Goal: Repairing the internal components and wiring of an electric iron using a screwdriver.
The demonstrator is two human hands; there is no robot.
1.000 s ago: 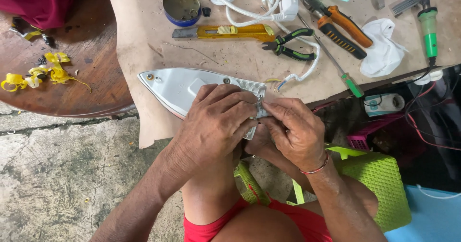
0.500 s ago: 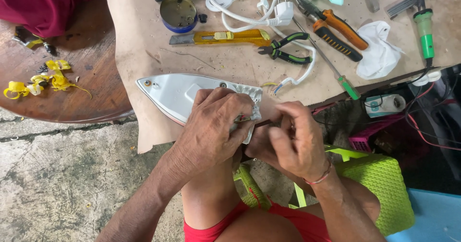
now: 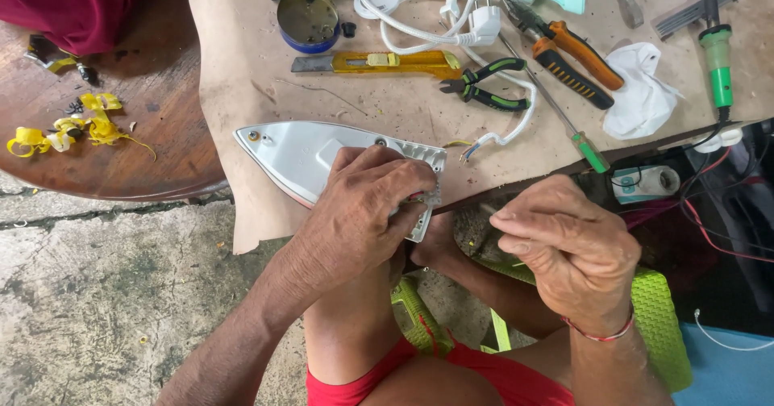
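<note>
Compared with half a second earlier, the right hand (image 3: 568, 249) is seen drawn away from the iron's rear end, where both hands were bunched together. The left hand (image 3: 363, 212) is kept clamped over the back of the white iron base (image 3: 298, 156), which lies flat at the near edge of the tabletop (image 3: 242, 67), its pointed nose turned left. The right hand's fingers are pinched shut; what is held cannot be told. A smooth, glossy plastic shell is shown. A frayed white cord end (image 3: 484, 141) lies just beside the iron.
</note>
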